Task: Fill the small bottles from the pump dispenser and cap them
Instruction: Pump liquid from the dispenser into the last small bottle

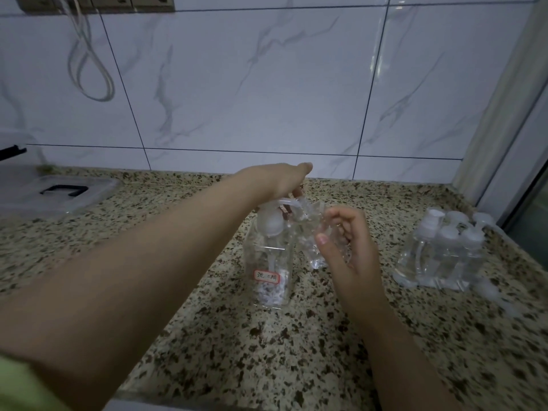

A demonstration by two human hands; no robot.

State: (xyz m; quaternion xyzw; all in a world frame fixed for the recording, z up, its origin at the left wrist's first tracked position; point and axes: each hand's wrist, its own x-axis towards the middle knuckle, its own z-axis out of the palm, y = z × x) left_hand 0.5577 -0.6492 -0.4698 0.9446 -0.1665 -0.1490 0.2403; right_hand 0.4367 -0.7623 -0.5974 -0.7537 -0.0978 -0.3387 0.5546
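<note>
Filling a small clear bottle at the pump dispenser, on a speckled granite countertop (207, 336).

Dispenser (271, 256) upright at centre, long axis vertical, red-bordered label facing the camera, nozzle pointing toward 3 o'clock. Cluster of small bottles (441, 256) at 3 o'clock, well apart from the dispenser, upright, white caps on, so probably finished and set aside. Clear lidded box (59, 191) at 10 o'clock, away from the work. Left hand (281, 180) reaching over from 9 o'clock, palm down, fingers curled onto the pump head, likely to press it. Right hand (345, 247) half-curled, thumb and fingers wrapped around the small bottle (314, 232), held just beside the dispenser with its mouth under the nozzle, presumably to catch the liquid; bottle axis roughly vertical, slightly tilted; fill level impossible to tell.
</note>
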